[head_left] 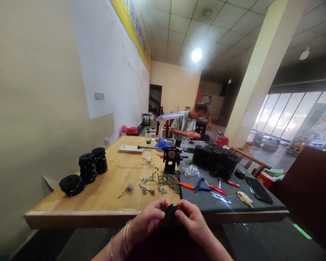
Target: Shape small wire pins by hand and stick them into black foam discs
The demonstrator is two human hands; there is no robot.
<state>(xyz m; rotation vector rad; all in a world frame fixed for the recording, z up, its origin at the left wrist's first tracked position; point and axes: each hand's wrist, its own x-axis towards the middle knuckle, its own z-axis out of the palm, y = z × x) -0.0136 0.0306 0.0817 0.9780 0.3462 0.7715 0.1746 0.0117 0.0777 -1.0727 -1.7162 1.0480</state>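
Note:
At the table's front edge, my left hand (154,216) and my right hand (190,217) hold a small black round spool (169,216) between them. Thumbs and fingertips pinch it from both sides, and a bit of bright green shows at its top. Just beyond lies a heap of small green and dark bead-like pieces (168,180) on the wood. Blue-handled pliers (201,185), an orange-handled tool (186,185) and silver thread snips (220,197) rest on the dark mat to the right of my hands.
Black spools with green bits stand stacked at left (87,168); more black spools (214,156) fill the mat's far side. A black hand-crank winder (170,159) and a desk lamp (163,134) stand mid-table. A phone (259,189) lies at right. Another person (186,125) sits across.

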